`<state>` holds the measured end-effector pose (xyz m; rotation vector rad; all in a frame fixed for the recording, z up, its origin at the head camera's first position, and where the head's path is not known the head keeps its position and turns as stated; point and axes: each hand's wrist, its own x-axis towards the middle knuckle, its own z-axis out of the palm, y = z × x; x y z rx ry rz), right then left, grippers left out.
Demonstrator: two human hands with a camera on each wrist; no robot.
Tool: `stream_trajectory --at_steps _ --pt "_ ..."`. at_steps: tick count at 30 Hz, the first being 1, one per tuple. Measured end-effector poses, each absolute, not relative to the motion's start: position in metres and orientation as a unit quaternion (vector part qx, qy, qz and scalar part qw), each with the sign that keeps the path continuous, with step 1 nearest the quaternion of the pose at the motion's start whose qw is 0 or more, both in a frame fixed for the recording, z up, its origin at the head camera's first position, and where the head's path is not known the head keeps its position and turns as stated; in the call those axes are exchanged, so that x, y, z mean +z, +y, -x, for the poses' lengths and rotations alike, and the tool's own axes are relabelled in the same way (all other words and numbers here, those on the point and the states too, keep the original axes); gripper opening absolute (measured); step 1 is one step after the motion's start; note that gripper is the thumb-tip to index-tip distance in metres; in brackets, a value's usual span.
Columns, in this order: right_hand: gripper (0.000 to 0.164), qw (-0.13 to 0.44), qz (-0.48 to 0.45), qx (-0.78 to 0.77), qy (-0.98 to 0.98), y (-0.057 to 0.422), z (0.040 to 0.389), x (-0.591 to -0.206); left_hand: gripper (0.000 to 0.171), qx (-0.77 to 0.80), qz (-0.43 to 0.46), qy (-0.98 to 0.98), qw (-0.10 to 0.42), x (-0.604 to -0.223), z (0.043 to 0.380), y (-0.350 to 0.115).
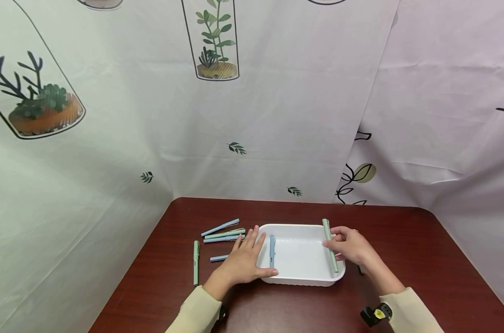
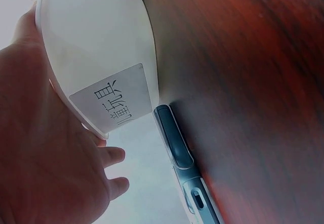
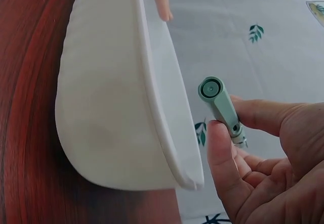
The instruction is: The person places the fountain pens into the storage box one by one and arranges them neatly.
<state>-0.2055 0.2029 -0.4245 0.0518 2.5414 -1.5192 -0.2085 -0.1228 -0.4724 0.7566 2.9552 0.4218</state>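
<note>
My left hand (image 1: 243, 260) lies over the left end of a white rectangular tray (image 1: 302, 254), fingers spread and thumb along its front rim. A light blue pen (image 1: 272, 252) stands lengthwise inside the tray near that hand. With thumb and fingers, my right hand (image 1: 352, 245) pinches a light green pen (image 1: 333, 260) over the tray's right end. The right wrist view shows the round end of this green pen (image 3: 223, 107) beside the tray wall (image 3: 106, 92), above rim height. In the left wrist view, a label (image 2: 114, 100) with printed characters marks the tray's side.
Left of the tray lie several blue and green pens, among them a lone green pen (image 1: 196, 262) and a blue pen (image 1: 218, 258) partly hidden by my left hand. A small dark thing (image 1: 361, 269) shows beside my right forearm. Printed cloth (image 1: 260, 115) hangs behind the table.
</note>
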Motion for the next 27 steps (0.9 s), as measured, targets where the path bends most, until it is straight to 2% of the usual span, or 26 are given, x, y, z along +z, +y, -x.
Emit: stream_trajectory --at_steps 27 --pt "0.049 0.093 -0.036 -0.541 0.835 0.156 0.208 -0.44 0.111 0.135 -0.243 0.96 0.028 -0.473 0.208 -0.123"
